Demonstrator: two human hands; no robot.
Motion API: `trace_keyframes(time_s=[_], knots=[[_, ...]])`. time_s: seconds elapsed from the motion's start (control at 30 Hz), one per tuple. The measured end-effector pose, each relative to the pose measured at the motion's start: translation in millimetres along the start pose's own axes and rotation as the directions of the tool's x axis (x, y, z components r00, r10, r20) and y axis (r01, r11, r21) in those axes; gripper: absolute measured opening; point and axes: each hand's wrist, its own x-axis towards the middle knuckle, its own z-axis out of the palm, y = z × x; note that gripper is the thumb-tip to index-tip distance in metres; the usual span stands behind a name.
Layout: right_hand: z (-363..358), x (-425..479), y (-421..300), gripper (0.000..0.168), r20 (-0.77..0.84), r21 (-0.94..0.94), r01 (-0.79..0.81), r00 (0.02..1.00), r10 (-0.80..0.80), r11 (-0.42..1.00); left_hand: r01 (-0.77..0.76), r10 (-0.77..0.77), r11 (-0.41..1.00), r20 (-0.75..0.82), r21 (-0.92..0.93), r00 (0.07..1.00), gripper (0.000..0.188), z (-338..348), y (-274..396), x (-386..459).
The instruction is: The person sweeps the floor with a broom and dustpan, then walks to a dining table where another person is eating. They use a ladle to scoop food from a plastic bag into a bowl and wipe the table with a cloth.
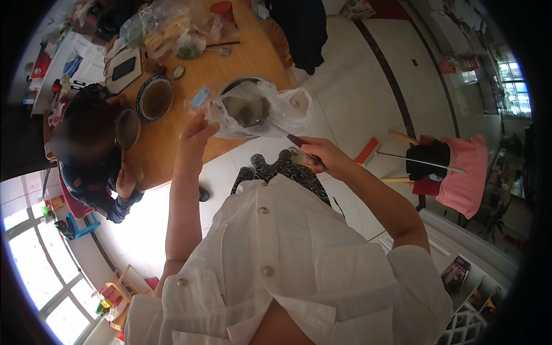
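Note:
A large round pot (228,84) stands at the near edge of the wooden table, with a clear plastic bag (290,105) spread over it and hanging past its side. My left hand (199,130) pinches the bag's edge near a small blue-and-white packet or label (200,98). In my right hand (321,154) is the dark handle of a metal-shafted kitchen utensil (297,141). Its shaft slants down into the pot's mouth, where the working end is hidden by plastic and something greyish.
A person (92,146) sits at the left, holding a stick-like utensil by a bowl (128,125). Another blue-rimmed bowl (155,98) is on the wooden table (241,54). Bagged food (189,45) lies farther back. Dark cloth (299,30) hangs over a chair beside the table.

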Motion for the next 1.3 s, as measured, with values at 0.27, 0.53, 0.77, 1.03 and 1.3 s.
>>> trace_keyframes(time_s=[0.27, 0.53, 0.77, 1.03, 1.3], knots=[[-2, -10, 5, 0.047, -0.067, -0.016, 0.084, 0.994, -0.085, 0.996, -0.01, 0.009, 0.999, 0.015, 0.037, 1.0, 0.052, 1, 1, -1], [0, -21, -5, 0.022, -0.019, 0.138, 0.003, 1.0, 0.0, 0.99, -0.027, 0.026, 0.999, 0.032, 0.029, 0.999, 0.051, 1, 0, -1], [-2, -21, -13, 0.022, 0.071, 0.295, -0.079, 0.996, 0.06, 0.952, -0.028, 0.028, 1.0, 0.029, 0.002, 0.999, 0.05, 8, 6, -5], [-3, -23, -15, 0.019, 0.086, 0.284, -0.056, 0.996, 0.032, 0.957, -0.01, 0.01, 1.0, 0.013, 0.025, 1.0, 0.051, 6, 3, -3], [9, -26, -18, 0.032, -0.065, -0.01, 0.037, 0.997, -0.038, 0.999, -0.011, 0.011, 1.0, 0.029, -0.021, 1.0, 0.048, 9, 5, -5]])
